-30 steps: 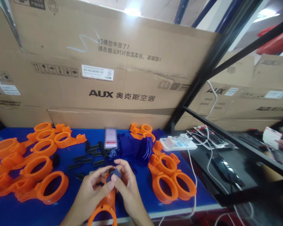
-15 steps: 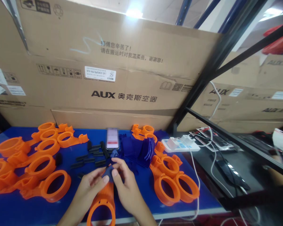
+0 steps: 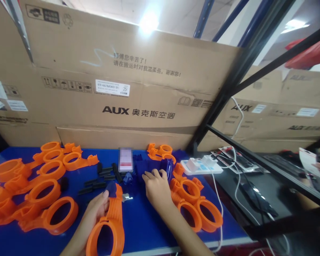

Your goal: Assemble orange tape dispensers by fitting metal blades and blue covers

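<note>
My left hand [image 3: 94, 210] grips the neck of an orange ring-handled part [image 3: 110, 222] whose top end carries a dark blue piece [image 3: 111, 188]. The ring end of that part points toward me, over the blue table [image 3: 149, 227]. My right hand [image 3: 156, 186] reaches forward onto a pile of dark blue plastic pieces [image 3: 152, 167], fingers curled down on them. What those fingers grip, if anything, is hidden.
Many orange ring parts [image 3: 34, 185] lie at the left, more orange rings [image 3: 194, 206] at the right. Short black bars [image 3: 101, 176] and a phone [image 3: 125, 159] sit mid-table. A white power strip [image 3: 201, 165] with cables lies right. Cardboard boxes [image 3: 122, 89] wall the back. A black frame [image 3: 229, 85] stands right.
My right hand left the orange part and moved forward to the dark blue pile. The left hand keeps the orange part, lowered slightly leftward.
</note>
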`<state>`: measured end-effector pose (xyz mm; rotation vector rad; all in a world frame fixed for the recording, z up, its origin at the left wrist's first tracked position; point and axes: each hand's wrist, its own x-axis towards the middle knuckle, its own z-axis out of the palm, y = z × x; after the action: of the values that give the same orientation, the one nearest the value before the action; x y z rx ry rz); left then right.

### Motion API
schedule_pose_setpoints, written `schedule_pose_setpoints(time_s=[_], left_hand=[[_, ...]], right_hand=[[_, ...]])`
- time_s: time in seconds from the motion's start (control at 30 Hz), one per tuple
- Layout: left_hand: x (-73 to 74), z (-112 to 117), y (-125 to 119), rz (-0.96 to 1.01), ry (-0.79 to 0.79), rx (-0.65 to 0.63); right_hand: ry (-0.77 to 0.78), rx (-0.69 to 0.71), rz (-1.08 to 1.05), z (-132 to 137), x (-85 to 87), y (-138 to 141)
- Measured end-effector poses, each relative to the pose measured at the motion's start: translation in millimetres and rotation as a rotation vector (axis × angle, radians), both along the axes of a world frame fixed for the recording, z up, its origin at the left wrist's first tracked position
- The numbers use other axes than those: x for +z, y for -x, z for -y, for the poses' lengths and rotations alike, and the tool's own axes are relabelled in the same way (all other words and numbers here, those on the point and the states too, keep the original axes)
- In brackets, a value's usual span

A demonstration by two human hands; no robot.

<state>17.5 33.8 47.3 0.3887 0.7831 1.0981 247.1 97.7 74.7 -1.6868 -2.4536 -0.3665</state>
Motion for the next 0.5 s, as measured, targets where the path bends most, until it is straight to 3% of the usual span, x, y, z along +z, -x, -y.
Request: schedule_pose_setpoints(time_s=[0.17, 0.5], left_hand=[[-9.2, -5, -1, 0.023, 0.016, -0.013], [0.7, -4, -11, 0.014, -0.029, 0.000]], right_hand=[[-0.019, 0.003, 0.012, 2, 3.8, -4], [-0.033, 0.152, 0.073, 7, 13.3, -18]])
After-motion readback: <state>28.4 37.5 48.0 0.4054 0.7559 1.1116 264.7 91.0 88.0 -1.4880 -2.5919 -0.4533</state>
